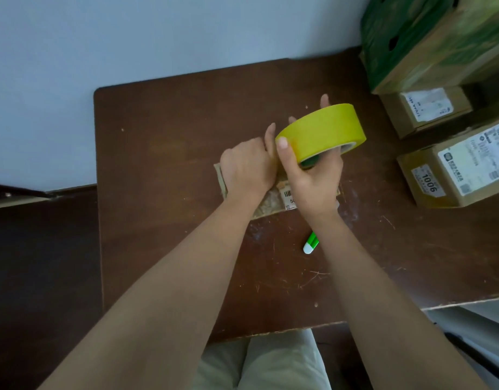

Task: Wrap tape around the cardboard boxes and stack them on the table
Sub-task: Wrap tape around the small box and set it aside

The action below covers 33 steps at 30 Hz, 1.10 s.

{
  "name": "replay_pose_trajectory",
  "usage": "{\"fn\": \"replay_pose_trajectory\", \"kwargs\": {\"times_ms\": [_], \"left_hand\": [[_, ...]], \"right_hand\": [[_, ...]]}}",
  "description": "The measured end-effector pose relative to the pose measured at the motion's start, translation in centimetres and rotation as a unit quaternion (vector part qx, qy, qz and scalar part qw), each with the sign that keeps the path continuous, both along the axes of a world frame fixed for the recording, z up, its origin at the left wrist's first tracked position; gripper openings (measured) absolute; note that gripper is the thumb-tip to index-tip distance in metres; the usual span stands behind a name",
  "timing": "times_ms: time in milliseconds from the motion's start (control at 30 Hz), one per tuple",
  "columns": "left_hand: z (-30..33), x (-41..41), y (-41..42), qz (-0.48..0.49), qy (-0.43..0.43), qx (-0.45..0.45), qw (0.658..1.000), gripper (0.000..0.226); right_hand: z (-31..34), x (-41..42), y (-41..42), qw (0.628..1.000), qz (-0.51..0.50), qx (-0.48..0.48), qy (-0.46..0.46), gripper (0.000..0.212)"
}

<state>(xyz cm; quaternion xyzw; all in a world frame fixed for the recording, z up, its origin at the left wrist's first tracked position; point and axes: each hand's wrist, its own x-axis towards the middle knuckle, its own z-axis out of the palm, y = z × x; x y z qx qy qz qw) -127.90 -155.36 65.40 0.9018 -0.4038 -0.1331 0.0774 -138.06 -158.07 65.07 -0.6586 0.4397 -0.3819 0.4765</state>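
We hold the yellow tape roll (322, 130) in our right hand (313, 178), fingers curled round it. Our left hand (248, 164) is curled on top of the small flat cardboard box (270, 204) on the brown table (163, 153). We think the box could slide if we pull hard. The tape could go on crooked or stick to itself.
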Motion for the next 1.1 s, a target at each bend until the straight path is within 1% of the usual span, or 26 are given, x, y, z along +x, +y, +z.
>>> {"fn": "replay_pose_trajectory", "kwargs": {"times_ms": [33, 67, 133, 167, 200, 267, 300, 333, 367, 433, 500, 600, 700, 800, 900, 967, 1000, 1033, 1100], "left_hand": [[0.0, 0.0, 0.0, 0.013, 0.003, -0.008, 1.000, 0.068], [0.1, -0.1, 0.1, 0.023, 0.003, -0.018, 1.000, 0.070], [0.2, -0.1, 0.3, 0.031, 0.004, -0.031, 0.999, 0.071], [0.3, -0.1, 0.4, 0.031, 0.005, -0.036, 0.999, 0.071], [0.3, -0.1, 0.4, 0.029, 0.003, -0.040, 0.999, 0.071], [0.2, -0.1, 0.5, 0.029, 0.000, -0.040, 0.999, 0.068], [0.1, -0.1, 0.5, 0.029, -0.002, -0.038, 0.999, 0.067], [-0.1, -0.1, 0.5, 0.028, -0.003, -0.035, 0.999, 0.066], [-0.2, -0.1, 0.4, 0.027, -0.004, -0.032, 0.999, 0.065], [-0.3, -0.1, 0.3, 0.025, -0.004, -0.030, 0.999, 0.066], [-0.5, 0.0, 0.3, 0.027, 0.002, -0.033, 0.999, 0.066], [-0.2, -0.1, 0.3, 0.034, 0.015, -0.038, 0.999, 0.065], [-0.1, -0.1, 0.3, 0.033, 0.022, -0.043, 0.998, 0.066], [0.0, -0.1, 0.4, 0.032, 0.017, -0.038, 0.999, 0.066], [-0.2, -0.2, 0.4, 0.029, 0.007, -0.028, 0.999, 0.065], [-0.2, -0.1, 0.4, 0.028, 0.004, -0.032, 0.999, 0.065], [-0.3, -0.1, 0.4, 0.030, 0.006, -0.034, 0.999, 0.066], [-0.3, -0.1, 0.5, 0.033, 0.007, -0.036, 0.999, 0.066], [-0.3, -0.1, 0.5, 0.035, 0.007, -0.037, 0.999, 0.067]], "right_hand": [[0.7, -0.2, -0.2, 0.997, 0.001, 0.051, -0.051, 0.087], [1.4, -0.4, -0.3, 0.992, 0.003, 0.094, -0.083, 0.088], [3.0, -0.7, -0.6, 0.981, 0.010, 0.155, -0.112, 0.081], [3.8, -0.8, -0.8, 0.977, 0.004, 0.178, -0.121, 0.073], [4.4, -1.1, -1.4, 0.970, -0.018, 0.200, -0.135, 0.060], [4.9, -2.0, -2.9, 0.952, -0.113, 0.230, -0.169, 0.030], [5.0, -2.7, -3.9, 0.946, -0.162, 0.226, -0.168, 0.025], [4.8, -3.6, -4.9, 0.948, -0.189, 0.205, -0.152, 0.026], [4.7, -4.5, -5.6, 0.956, -0.192, 0.178, -0.132, 0.028], [4.4, -5.7, -6.2, 0.973, -0.161, 0.134, -0.093, 0.027], [4.2, -6.0, -6.4, 0.981, -0.140, 0.107, -0.076, 0.024], [4.0, -5.7, -6.9, 0.987, -0.128, 0.070, -0.067, 0.027], [3.7, -5.8, -7.2, 0.991, -0.119, 0.038, -0.051, 0.035], [3.9, -5.5, -6.7, 0.990, -0.139, -0.006, -0.020, 0.041], [4.1, -5.3, -5.9, 0.983, -0.176, -0.049, -0.016, 0.032], [4.3, -5.1, -5.7, 0.980, -0.178, -0.090, -0.013, 0.025], [4.0, -5.1, -6.0, 0.978, -0.180, -0.105, 0.003, 0.025], [3.5, -5.1, -6.4, 0.977, -0.183, -0.109, 0.025, 0.029], [2.1, -5.3, -7.1, 0.976, -0.193, -0.084, 0.061, 0.046]]}}
